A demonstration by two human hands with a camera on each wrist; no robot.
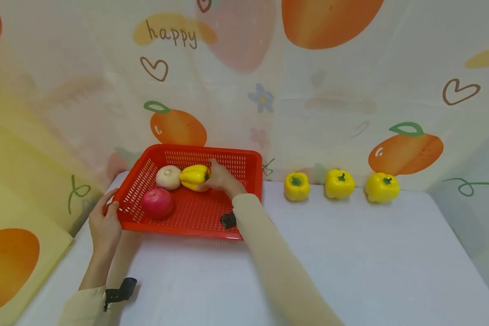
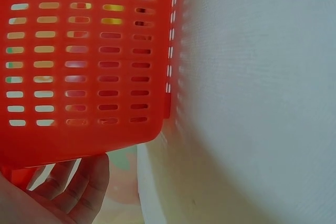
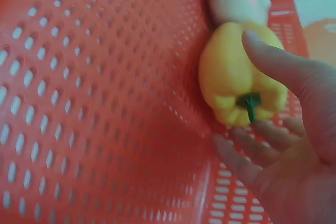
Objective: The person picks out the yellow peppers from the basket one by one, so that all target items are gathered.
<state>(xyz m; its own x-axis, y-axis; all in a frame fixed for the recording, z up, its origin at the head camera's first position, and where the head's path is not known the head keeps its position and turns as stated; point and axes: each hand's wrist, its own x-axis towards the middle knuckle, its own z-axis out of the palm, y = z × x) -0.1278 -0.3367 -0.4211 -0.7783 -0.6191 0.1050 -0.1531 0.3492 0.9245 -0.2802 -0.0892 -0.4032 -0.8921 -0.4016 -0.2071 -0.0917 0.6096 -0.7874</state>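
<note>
A red plastic basket (image 1: 187, 231) with slotted walls stands on the table, and my left hand (image 1: 105, 224) grips its left rim. In the left wrist view, the fingers (image 2: 89, 192) of that hand curl under the rim. Inside the basket lies a yellow bell pepper (image 3: 231, 66) on its side, its green stem toward my right hand (image 1: 222, 179). That hand's thumb lies over the pepper in the right wrist view, while its other fingers are spread apart beside the stem end. Left of the pepper are a whitish round vegetable (image 1: 169, 177) and a pinkish-red apple (image 1: 158, 203).
To the right of the basket, three yellow bell peppers stand in a row: the nearest one (image 1: 297, 186), a middle one (image 1: 339, 184) and a far one (image 1: 382, 187). A fruit-printed cloth (image 1: 309, 113) hangs behind the white table (image 1: 350, 262).
</note>
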